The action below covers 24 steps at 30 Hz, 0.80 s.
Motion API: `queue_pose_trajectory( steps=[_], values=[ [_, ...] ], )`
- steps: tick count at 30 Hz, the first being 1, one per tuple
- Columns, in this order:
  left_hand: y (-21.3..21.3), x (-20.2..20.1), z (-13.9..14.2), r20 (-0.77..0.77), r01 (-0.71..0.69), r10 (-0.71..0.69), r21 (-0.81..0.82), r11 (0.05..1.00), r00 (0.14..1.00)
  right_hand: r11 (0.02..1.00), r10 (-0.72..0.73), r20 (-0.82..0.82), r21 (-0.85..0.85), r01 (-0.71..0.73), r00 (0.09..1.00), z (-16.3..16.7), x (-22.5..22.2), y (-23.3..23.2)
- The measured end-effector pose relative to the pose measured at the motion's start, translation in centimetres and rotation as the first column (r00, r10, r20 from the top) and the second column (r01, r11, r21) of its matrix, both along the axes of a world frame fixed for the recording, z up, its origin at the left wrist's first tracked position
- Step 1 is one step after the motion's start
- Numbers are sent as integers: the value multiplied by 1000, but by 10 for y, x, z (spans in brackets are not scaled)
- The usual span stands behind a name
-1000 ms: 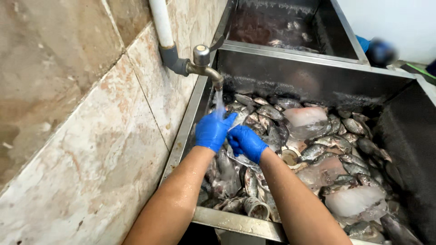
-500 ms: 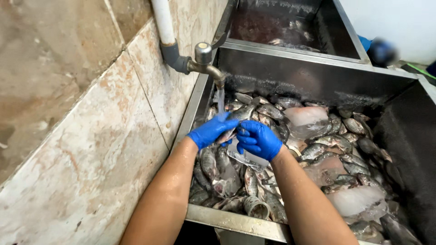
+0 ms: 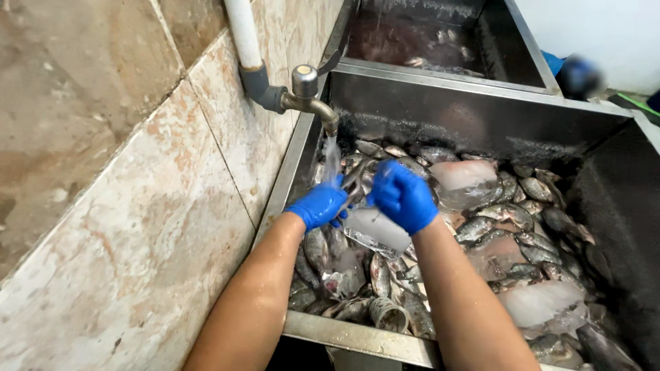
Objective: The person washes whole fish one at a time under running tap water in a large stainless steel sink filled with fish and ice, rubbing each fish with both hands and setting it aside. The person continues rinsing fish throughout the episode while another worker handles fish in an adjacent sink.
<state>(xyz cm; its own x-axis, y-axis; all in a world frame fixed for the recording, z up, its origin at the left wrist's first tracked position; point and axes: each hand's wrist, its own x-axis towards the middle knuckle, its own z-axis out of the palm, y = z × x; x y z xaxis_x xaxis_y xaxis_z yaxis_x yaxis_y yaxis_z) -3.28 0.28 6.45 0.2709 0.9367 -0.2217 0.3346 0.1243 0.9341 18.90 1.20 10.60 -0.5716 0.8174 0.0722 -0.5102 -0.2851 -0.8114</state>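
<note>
Fish (image 3: pixel 481 227) lie in the sink (image 3: pixel 481 113), tap (image 3: pixel 306 93) at its left.

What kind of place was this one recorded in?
Probably a fish-cleaning station. A deep steel sink is piled with whole fish and ice blocks, and both gloved hands work under a running wall tap.

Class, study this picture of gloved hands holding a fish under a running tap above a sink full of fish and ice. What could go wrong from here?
1. The wet fish might slip from the left hand and right hand, since water from the tap runs over it.
2. Fins or scales could nick the thin blue gloves.
3. Ice blocks among the piled fish may chill the fingers, weakening the hold.
</note>
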Motion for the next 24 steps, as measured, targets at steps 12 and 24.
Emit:
queue_pose_trajectory(
  steps=[12, 24],
  values=[
    [11, -7, 3, 347, -168, 202, -126, 978, 916, 674, -723, 621, 729, 116, 301, -20, -68, -21],
    [58, -29, -60, 334, -221, 138, 226, 949, 932, 767, -583, 518, 605, 214, 626, -20, -57, -19]
  ],
)
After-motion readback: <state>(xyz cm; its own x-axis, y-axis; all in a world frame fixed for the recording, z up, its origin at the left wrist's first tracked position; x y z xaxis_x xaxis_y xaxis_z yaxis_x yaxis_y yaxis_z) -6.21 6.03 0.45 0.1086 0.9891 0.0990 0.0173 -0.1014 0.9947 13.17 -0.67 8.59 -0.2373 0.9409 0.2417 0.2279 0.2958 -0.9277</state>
